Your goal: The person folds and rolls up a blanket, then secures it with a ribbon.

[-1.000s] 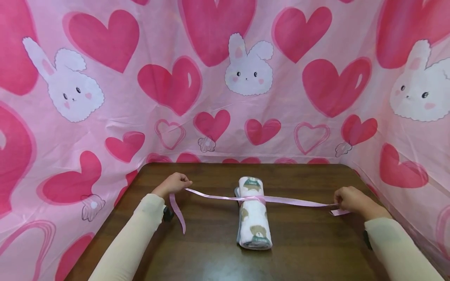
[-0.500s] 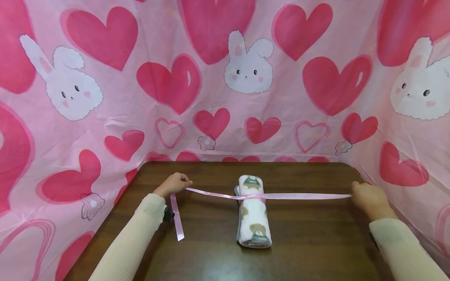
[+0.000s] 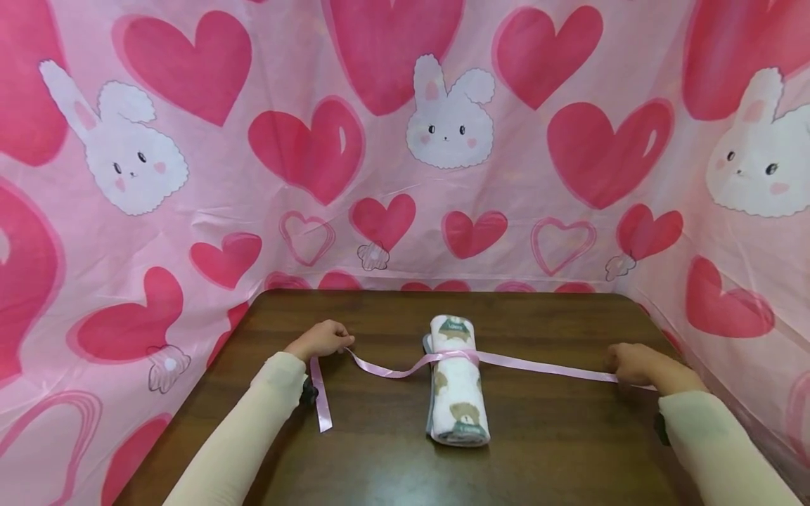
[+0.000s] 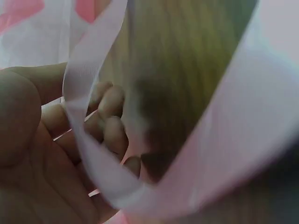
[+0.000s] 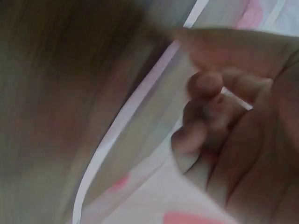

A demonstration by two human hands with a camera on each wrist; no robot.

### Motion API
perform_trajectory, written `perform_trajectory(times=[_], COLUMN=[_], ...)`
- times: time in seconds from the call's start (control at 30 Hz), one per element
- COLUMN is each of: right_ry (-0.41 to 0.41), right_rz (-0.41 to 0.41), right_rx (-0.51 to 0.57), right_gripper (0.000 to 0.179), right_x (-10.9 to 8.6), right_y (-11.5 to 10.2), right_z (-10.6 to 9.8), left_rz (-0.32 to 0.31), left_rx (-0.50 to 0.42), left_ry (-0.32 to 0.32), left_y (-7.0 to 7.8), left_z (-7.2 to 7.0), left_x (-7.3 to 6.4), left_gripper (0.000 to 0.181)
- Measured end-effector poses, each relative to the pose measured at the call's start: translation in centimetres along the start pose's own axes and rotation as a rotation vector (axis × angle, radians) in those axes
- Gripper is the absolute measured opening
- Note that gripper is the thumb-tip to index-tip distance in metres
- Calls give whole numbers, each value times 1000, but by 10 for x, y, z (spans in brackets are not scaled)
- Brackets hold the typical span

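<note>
A rolled towel (image 3: 458, 407), white with brown bear prints and a grey-blue edge, lies lengthwise on the table. Round its middle runs a pink satin ribbon (image 3: 550, 368), with one length out to each side. My left hand (image 3: 321, 339) pinches the left length, which sags toward the towel; its loose tail hangs below the wrist. Over in the left wrist view, that ribbon (image 4: 81, 79) loops past curled fingers (image 4: 112, 102). My right hand (image 3: 647, 365) pinches the other length, drawn fairly straight. The right wrist view shows this ribbon (image 5: 126, 112) passing the thumb and index fingertips.
The dark brown wooden table (image 3: 538, 450) has rounded far corners. Behind and beside it hangs a pink cloth (image 3: 392, 176) with hearts and white rabbits. A small dark device (image 3: 309, 391) sits at the left wrist.
The left ribbon length has slackened from nearly straight into a sag, as my left hand shifted slightly right. My right hand moved outward, pulling the ribbon, then came back in and a little lower.
</note>
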State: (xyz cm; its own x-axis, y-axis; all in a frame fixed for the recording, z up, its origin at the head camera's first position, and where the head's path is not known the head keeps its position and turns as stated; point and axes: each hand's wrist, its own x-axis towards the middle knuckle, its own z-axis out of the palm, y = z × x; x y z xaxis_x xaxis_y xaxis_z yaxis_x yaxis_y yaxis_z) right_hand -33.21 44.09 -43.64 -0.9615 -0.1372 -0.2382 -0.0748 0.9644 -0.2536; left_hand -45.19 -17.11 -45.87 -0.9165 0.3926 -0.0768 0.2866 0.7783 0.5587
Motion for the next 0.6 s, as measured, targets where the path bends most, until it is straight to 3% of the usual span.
perform_trajectory(times=[0.13,0.3,0.43,0.6], right_ry=[124,242,249,193], right_rz=[-142,-217,-256,-303], right_rx=[67,142,205,266], right_gripper=[19,7,13,28], right_x=[18,37,46,58], right_y=[-25,-60,-91,-126], right_z=[16,31,33,37], left_rz=[71,219,330,395], left_rx=[96,124,97,8], left_ry=[15,49,9,-58], left_y=[17,49,76,101], left_z=[12,29,43,55], left_x=[1,0,0,1], left_gripper=[18,17,16,19])
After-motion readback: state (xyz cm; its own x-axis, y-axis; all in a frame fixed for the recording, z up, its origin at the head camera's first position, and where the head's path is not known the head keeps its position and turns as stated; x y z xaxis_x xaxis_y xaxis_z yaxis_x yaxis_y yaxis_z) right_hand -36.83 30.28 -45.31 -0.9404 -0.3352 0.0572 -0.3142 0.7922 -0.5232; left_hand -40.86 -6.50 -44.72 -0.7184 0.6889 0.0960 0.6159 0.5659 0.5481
